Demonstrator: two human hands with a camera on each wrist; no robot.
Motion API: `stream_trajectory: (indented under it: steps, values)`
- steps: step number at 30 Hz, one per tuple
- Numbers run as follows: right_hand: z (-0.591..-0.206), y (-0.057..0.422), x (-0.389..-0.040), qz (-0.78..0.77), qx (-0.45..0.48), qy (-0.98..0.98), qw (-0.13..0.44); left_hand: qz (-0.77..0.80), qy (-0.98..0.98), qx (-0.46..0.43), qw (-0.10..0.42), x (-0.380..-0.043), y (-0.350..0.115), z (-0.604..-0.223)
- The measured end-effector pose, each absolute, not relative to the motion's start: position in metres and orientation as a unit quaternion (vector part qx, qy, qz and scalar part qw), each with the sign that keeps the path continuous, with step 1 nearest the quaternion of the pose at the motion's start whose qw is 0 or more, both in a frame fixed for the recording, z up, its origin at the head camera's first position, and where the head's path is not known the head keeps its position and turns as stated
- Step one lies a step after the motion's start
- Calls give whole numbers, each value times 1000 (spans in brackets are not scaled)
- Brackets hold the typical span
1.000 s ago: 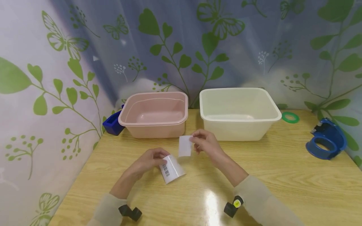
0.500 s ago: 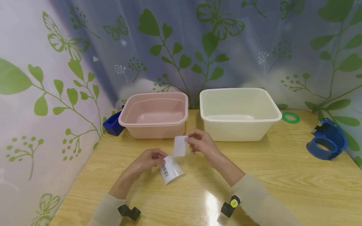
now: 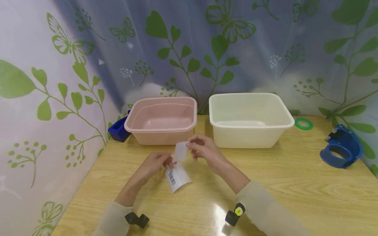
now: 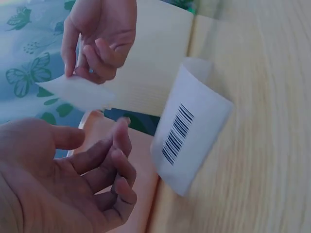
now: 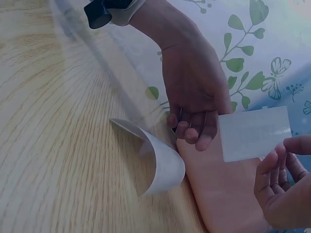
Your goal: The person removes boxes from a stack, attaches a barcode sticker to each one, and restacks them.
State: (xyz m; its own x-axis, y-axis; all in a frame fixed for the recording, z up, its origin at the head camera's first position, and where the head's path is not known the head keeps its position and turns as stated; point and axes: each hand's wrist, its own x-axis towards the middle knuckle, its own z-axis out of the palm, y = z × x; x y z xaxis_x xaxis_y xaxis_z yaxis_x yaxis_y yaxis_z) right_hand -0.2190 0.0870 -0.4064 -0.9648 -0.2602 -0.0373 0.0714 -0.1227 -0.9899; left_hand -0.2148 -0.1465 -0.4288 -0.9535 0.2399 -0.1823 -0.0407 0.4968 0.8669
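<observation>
My right hand [image 3: 206, 153] pinches a small white label [image 3: 180, 150] by its edge, above the table. The right wrist view shows the label's flat face, with a faint mark on it. A curled white barcode label [image 4: 187, 128] stands bent on the wood, its black bars visible in the left wrist view. Beside it is my left hand [image 3: 151, 166], thumb apart from the loosely bent fingers, with nothing between them. The left wrist view shows a gap between those fingers and the barcode label.
Behind the hands stand a pink basin [image 3: 162, 137] and a cream basin [image 3: 245, 139]. A blue block-shaped holder [image 3: 118, 131] is left of the pink basin. On the right lie a green ring [image 3: 303, 127] and a blue tape dispenser [image 3: 336, 160].
The small white label has moved left with my right hand, toward the left hand. My left fingers have let go of the barcode label, which stays on the table.
</observation>
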Motion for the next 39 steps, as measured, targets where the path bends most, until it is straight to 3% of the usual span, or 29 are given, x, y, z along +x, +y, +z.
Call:
stream_trajectory:
  steps: [9,17,39]
  values:
    - [-403,78,-220,-752,-92,643,109,580,785,104,192,-219,-149,-425]
    - [-405,76,-221,-750,-109,643,111,591,781,64,192,-224,-150,-427]
    - [-426,69,-236,-746,-34,653,127,586,803,19,106,-224,-164,-428]
